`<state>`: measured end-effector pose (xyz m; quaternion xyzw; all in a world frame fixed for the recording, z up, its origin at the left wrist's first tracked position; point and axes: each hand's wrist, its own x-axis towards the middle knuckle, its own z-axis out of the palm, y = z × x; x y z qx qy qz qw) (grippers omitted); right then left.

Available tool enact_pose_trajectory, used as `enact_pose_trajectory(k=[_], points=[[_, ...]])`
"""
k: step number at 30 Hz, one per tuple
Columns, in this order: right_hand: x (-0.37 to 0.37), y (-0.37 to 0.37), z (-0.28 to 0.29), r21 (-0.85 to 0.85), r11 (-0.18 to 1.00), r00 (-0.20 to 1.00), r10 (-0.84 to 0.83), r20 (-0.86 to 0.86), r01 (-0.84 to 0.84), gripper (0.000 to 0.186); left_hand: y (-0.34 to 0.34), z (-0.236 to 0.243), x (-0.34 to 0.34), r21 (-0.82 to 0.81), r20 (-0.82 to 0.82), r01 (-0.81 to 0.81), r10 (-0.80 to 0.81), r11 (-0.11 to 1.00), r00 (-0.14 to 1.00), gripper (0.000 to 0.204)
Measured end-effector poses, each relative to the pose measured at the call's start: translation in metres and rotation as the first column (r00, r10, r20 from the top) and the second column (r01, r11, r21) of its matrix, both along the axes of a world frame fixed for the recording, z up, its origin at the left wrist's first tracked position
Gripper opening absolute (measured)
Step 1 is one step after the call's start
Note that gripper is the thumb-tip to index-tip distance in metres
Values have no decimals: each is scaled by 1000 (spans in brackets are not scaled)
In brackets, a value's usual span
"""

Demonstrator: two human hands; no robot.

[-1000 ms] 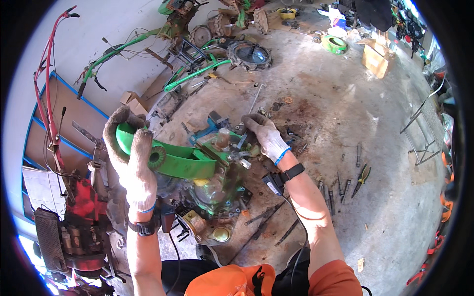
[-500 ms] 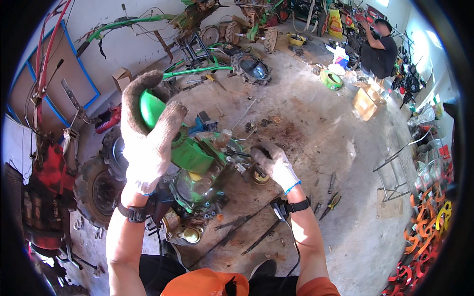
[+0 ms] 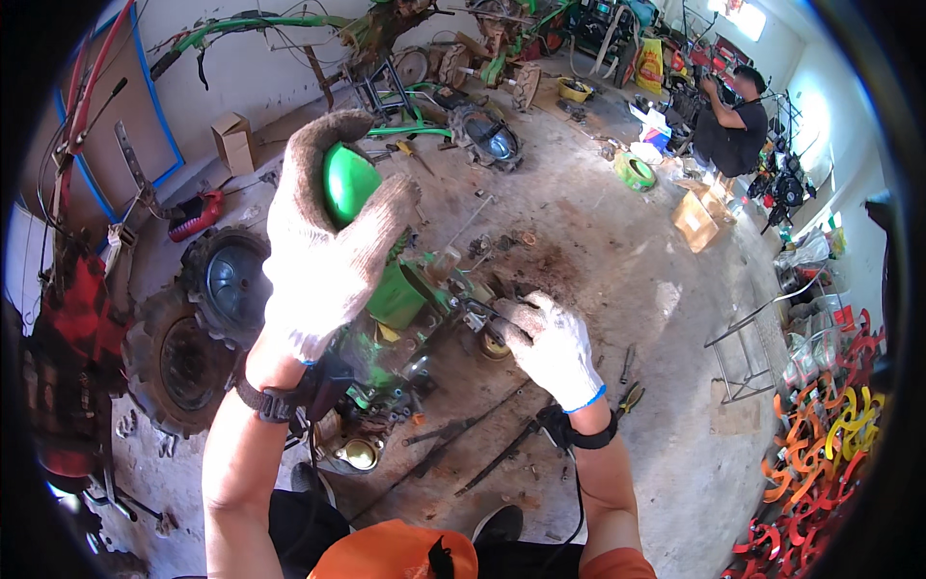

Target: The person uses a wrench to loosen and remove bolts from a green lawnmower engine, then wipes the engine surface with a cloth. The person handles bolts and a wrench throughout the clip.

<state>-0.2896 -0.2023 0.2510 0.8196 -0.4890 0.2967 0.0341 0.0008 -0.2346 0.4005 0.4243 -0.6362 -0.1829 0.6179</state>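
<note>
My left hand (image 3: 333, 241), in a knitted glove with a brown palm side, is wrapped round a smooth, rounded green part (image 3: 349, 183). It holds this above a dirty green machine housing (image 3: 400, 294); the glove hides where the two meet. My right hand (image 3: 550, 343), gloved too, is at the right side of the housing, fingers curled round the end of a thin dark rod (image 3: 475, 307). Its other end reaches toward the housing. Just below those fingers sits a round brass-coloured piece (image 3: 495, 347), partly covered. A second brass-coloured round piece (image 3: 359, 454) is near my feet.
Treaded wheels (image 3: 178, 362) stand left, beside a red machine (image 3: 68, 386). Long dark bars (image 3: 453, 446) and green-handled pliers (image 3: 632, 396) lie on the concrete. Orange, red and yellow curved blades (image 3: 820, 463) are heaped right. Another person (image 3: 733, 121) works at the back right.
My left hand and the rounded green part appear farther right and slightly higher. My right hand has turned and sits slightly lower, its fingers still at the rod. The whole view has shifted a little.
</note>
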Motion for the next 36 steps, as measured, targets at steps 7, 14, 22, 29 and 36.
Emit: enact_pose_trajectory(k=[7,14,22,29,36], points=[[11,9,12,-119,991,995,-63,-81,53,22,1,0,-1,-29,11,18,-17,999,1000,56],[26,22,27,-74,995,982,-75,-171,63,21,-2,-1,-2,-55,3,12,-12,998,1000,56],[72,26,54,1,993,965,-115,-236,118,14,1,1,-2,-47,42,18,-16,999,999,55],[69,23,69,92,995,967,-23,-254,48,11,1,2,1,-23,53,13,-12,1000,999,58],[53,29,54,167,985,957,14,-291,36,16,-4,1,-2,-200,59,-75,88,977,994,49]])
